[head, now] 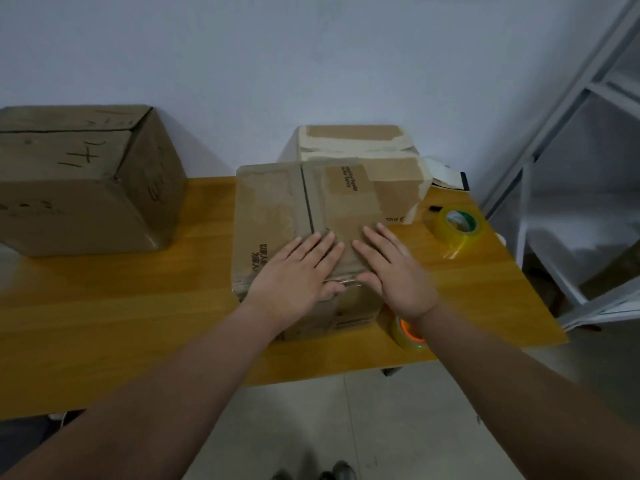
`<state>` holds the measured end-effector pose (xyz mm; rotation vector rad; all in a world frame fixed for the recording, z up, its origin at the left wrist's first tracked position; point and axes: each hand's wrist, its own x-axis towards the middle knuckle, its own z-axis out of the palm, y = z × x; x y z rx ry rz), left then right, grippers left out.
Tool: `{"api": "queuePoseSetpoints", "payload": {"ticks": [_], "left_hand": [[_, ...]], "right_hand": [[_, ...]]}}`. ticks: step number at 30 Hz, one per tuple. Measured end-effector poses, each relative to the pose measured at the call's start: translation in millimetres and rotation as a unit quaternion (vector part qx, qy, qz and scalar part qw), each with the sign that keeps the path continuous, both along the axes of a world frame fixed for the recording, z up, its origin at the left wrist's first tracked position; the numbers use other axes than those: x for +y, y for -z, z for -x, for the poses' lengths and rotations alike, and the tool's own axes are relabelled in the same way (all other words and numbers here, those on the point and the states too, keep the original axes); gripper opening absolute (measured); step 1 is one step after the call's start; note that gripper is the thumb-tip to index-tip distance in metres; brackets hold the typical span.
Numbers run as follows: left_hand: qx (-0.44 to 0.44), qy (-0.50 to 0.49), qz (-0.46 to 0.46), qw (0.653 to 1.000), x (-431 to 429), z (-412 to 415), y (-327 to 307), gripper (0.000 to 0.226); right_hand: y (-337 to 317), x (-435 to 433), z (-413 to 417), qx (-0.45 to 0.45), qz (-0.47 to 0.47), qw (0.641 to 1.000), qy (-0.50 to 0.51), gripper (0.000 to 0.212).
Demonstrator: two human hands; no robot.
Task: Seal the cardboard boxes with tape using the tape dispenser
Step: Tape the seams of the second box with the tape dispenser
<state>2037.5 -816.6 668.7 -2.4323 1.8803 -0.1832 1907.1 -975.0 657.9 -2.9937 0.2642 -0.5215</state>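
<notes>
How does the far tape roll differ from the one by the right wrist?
The far tape roll has a green-and-white core; the near tape roll has an orange one. The far roll lies in full view near the table's right edge; the near roll is half hidden behind the right wrist, beside the front box. Both carry yellowish clear tape.

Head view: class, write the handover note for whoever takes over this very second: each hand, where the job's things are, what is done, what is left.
The left hand and right hand lie flat, fingers straight, pressing the top of the near box.
The orange-core tape roll lies on the table by the right wrist; the yellowish roll is further right.
Done: the near box's flaps are down; the rear box carries pale tape.
To do: whether the near seam is taped is unclear; the large box at the left shows no tape.
</notes>
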Motion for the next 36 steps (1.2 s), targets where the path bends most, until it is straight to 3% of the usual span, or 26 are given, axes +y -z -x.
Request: {"api": "queuePoseSetpoints", "payload": {"ticks": [4, 8, 11, 12, 14, 16, 23, 32, 36], "left_hand": [[0.008, -0.005, -0.008, 1.000, -1, 0, 1, 0.074], [0.002, -0.016, -0.033, 0.999, 1, 4, -10, 0.075], [0.010, -0.035, -0.021, 0.999, -11, 13, -29, 0.088], [0.006, -0.038, -0.008, 0.999, -20, 16, -33, 0.089], [-0.025, -0.029, -0.007, 0.999, -40, 23, -33, 0.080], [-0.041, -0.007, -0.027, 0.999, -53, 29, -24, 0.075], [-0.065, -0.013, -0.015, 0.998, -22, 11, -1, 0.071], [-0.061, -0.091, -0.032, 0.993, 82, -34, -13, 0.071], [-0.049, -0.026, -0.060, 0.997, 131, -70, -17, 0.066]], "right_hand": [[5, -28, 11, -0.007, 0.066, 0.992, -0.111, 0.051], [-3, -41, 28, 0.049, 0.057, 0.988, -0.136, 0.069], [-8, -17, 22, -0.019, -0.157, 0.987, -0.034, 0.066], [-9, -8, 14, -0.069, -0.249, 0.966, 0.033, 0.062], [-10, 6, -7, -0.124, -0.404, 0.891, 0.167, 0.054], [-5, 13, -22, -0.147, -0.486, 0.829, 0.236, 0.049], [5, 12, -22, -0.160, -0.441, 0.842, 0.266, 0.043], [0, 9, -18, -0.137, -0.465, 0.836, 0.258, 0.043], [-4, 12, -17, -0.141, -0.471, 0.832, 0.255, 0.043]]}}
